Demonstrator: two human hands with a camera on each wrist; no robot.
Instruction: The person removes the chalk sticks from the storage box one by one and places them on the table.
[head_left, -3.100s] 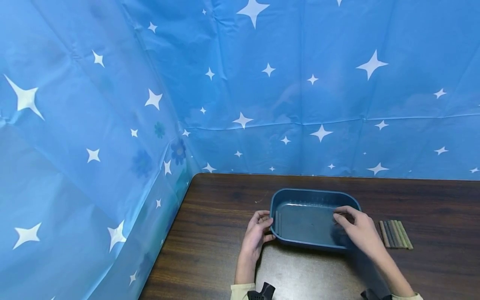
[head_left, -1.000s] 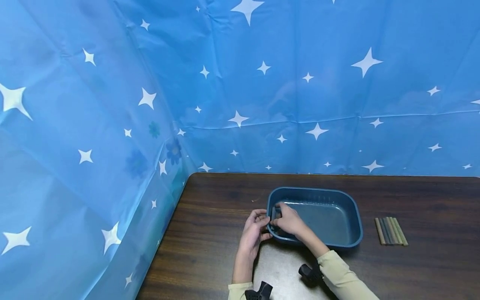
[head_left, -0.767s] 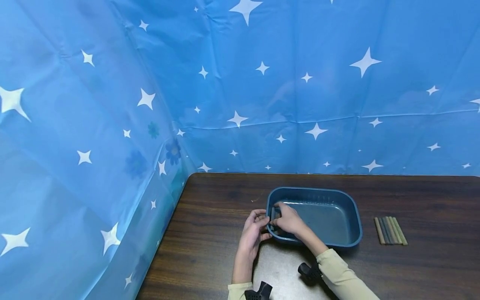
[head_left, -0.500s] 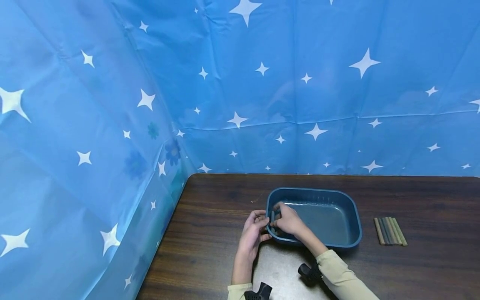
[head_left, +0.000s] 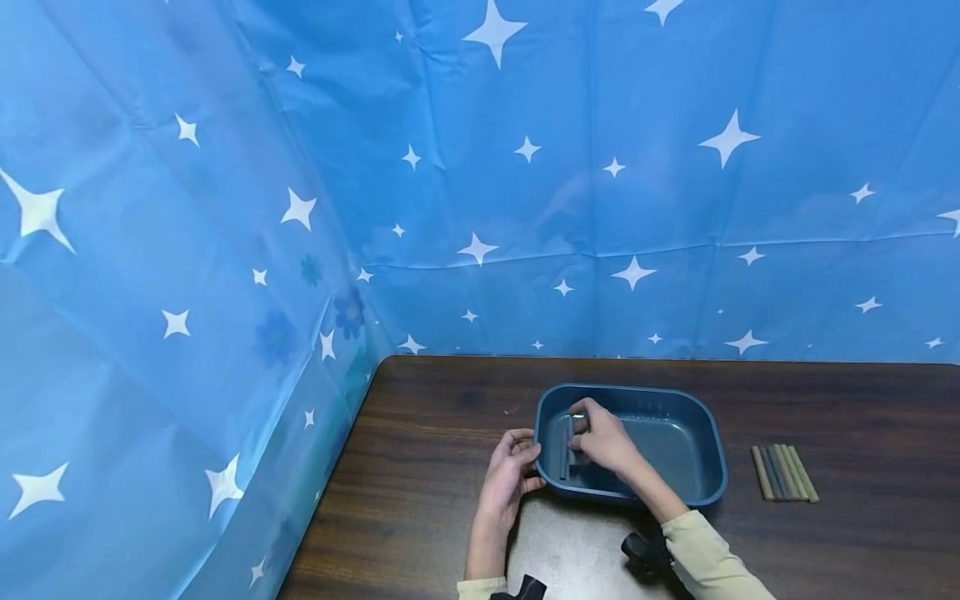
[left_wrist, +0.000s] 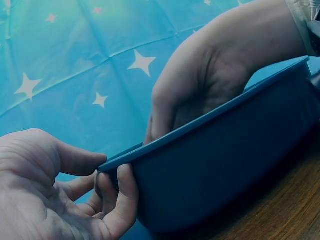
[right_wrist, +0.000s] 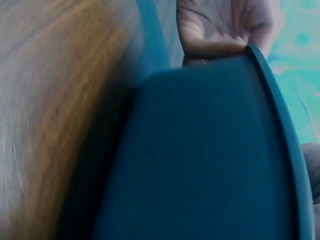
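My left hand grips the left end of a dark blue rectangular tub. In the left wrist view its thumb rests on the rim, with the fingers curled against the outer wall. My right hand reaches inside the tub from the right, its index finger and thumb curled at a thin grey stick. Another thin grey stick lies alongside it, parallel to the tub's left wall. The right wrist view shows mainly the tub's outer wall; the right fingertips are hidden there and behind the rim in the left wrist view.
A flat row of several brown, grey and olive sticks lies on the dark wooden table, right of the tub. Blue cloth with white stars hangs behind the table and along its left side.
My right hand first went from the tub's right side to its left end. In the last half second it shifted slightly right with the grey sticks. The left hand keeps its grip.
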